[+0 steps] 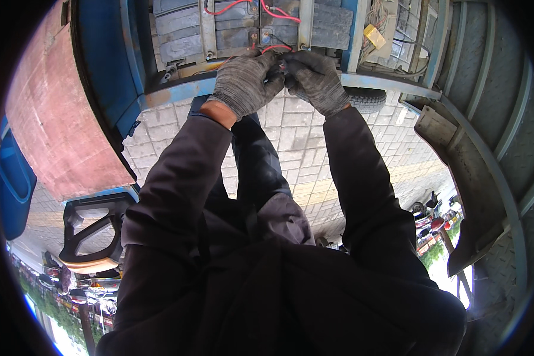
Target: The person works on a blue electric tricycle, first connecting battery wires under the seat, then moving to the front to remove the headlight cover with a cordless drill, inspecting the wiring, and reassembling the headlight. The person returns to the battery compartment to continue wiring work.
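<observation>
Red wire (274, 47), thin and floppy, pinched near its end by gloved left hand (243, 83) and right hand (317, 80) above batteries (231, 26).

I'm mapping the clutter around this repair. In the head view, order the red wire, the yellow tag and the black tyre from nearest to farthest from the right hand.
From the right hand:
1. Red wire: at its fingertips, where both hands meet, just above.
2. Black tyre: just right of the wrist, under the blue frame edge.
3. Yellow tag: up and to the right, among the wiring in the compartment.
</observation>
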Demonstrator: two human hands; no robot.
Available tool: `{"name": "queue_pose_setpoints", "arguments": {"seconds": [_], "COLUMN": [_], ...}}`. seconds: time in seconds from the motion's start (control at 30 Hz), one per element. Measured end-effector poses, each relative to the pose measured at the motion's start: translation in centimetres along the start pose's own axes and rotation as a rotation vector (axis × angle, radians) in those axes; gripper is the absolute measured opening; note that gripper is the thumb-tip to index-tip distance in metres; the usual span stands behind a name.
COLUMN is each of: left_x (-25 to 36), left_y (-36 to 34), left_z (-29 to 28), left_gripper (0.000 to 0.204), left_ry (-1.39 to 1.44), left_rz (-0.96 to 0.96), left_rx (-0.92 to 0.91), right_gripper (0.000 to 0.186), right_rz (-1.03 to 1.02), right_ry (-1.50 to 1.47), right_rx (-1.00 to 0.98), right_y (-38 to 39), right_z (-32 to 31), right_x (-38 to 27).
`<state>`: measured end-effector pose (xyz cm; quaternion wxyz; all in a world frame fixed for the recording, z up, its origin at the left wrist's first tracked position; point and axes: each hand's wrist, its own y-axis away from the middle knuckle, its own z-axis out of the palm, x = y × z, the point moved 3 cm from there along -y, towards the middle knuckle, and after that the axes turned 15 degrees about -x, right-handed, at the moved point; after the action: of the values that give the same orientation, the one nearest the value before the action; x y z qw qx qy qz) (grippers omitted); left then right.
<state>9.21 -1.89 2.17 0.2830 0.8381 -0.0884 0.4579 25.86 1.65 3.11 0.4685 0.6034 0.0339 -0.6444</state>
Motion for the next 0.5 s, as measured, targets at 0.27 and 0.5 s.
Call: {"name": "queue_pose_setpoints", "arguments": {"seconds": [0.27,0.5], "left_x": [-0.5,-2.3], "left_y": [0.0,-0.1], "left_z": [0.3,1.0], "left_gripper": [0.026,0.019], "left_ry": [0.131,0.483], "left_rz": [-0.037,-0.038], "left_rx": [-0.075,-0.156], "right_gripper": [0.025,0.032], "right_rz": [0.054,0.068], "right_ry": [-0.012,0.035], "right_rx": [-0.029,-0.186], "right_y": [-0.1,-0.5], "right_z": [-0.2,-0.8], "right_x": [0.1,-0.2]}}
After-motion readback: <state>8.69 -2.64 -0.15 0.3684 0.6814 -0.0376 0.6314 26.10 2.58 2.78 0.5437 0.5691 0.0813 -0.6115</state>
